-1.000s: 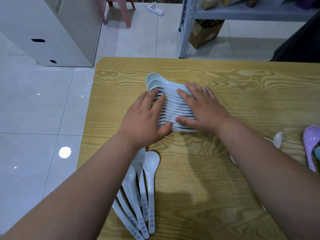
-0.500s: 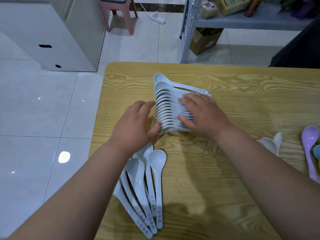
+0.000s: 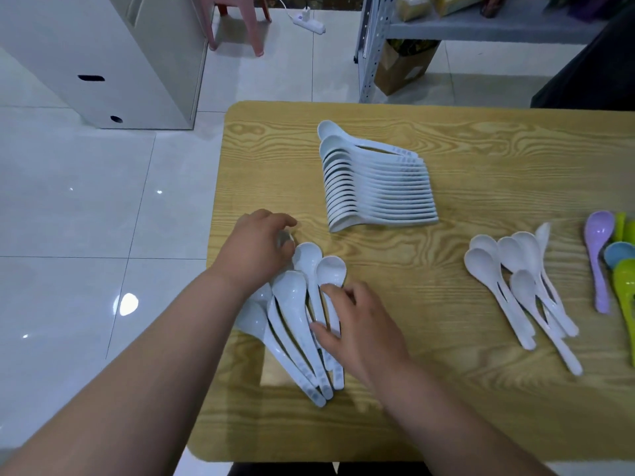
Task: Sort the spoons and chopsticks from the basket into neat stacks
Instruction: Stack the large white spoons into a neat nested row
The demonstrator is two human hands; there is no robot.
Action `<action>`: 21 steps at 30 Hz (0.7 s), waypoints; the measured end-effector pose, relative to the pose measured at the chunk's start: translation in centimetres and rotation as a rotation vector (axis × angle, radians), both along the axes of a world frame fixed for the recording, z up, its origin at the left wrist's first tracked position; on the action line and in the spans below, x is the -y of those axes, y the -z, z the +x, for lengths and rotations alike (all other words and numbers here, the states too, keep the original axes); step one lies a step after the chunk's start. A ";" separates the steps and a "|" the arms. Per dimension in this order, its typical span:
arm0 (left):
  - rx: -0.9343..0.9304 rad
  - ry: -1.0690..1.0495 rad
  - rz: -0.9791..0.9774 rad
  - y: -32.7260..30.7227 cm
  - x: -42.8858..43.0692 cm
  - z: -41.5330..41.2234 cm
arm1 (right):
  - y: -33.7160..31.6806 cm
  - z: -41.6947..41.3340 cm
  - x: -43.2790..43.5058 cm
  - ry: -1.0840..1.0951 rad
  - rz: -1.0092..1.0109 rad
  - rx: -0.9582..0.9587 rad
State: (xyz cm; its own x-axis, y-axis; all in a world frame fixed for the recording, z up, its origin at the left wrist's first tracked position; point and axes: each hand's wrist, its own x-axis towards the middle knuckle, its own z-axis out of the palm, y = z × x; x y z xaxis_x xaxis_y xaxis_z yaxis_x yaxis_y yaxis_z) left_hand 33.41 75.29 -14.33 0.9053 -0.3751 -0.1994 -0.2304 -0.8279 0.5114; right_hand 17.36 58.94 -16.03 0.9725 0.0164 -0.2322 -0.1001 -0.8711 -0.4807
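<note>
A neat row of nested white soup spoons [image 3: 378, 187] lies on the wooden table [image 3: 481, 389], untouched. Nearer me is a loose fan of several pale white spoons [image 3: 299, 314], bowls pointing away. My left hand [image 3: 257, 249] rests curled over the bowls at the fan's far left end, and I cannot tell whether it grips one. My right hand [image 3: 357, 324] lies on the handles at the fan's right side, fingers spread and pressing on them. No basket or chopsticks are in view.
A second loose group of white spoons [image 3: 522, 286] lies at the right. Coloured spoons, purple [image 3: 599, 255], blue and green, sit at the right edge. Beyond the table are a white cabinet [image 3: 103, 56], a pink stool and a metal shelf [image 3: 481, 25].
Both hands have let go of the nested row and come back toward me onto the loose fan of spoons. The view has shifted left and widened.
</note>
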 end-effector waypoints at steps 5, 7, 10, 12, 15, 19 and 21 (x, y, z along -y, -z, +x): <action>-0.073 -0.086 -0.030 -0.3 -0.4 0.7 | -1.4 0.2 -1.2 0.093 -0.047 -0.122; -0.081 -0.109 -0.064 -0.7 -0.4 0.6 | -1.8 0.2 -1.0 0.121 -0.042 -0.174; -0.094 -0.119 -0.113 -1.1 -0.5 0.3 | -2.0 0.2 -0.6 0.154 0.007 -0.207; -0.085 -0.091 -0.123 -1.2 -0.5 0.1 | -1.9 0.1 -0.4 0.166 0.048 -0.213; -0.071 -0.057 -0.187 -1.5 -0.2 -0.1 | -2.1 -0.2 0.4 0.218 0.117 -0.216; -0.073 -0.059 -0.335 -3.0 0.5 -0.2 | -2.7 -1.1 1.8 0.367 0.291 -0.151; -0.164 -0.131 -0.433 -4.2 0.9 -0.5 | -3.4 -1.5 2.6 0.391 0.319 -0.100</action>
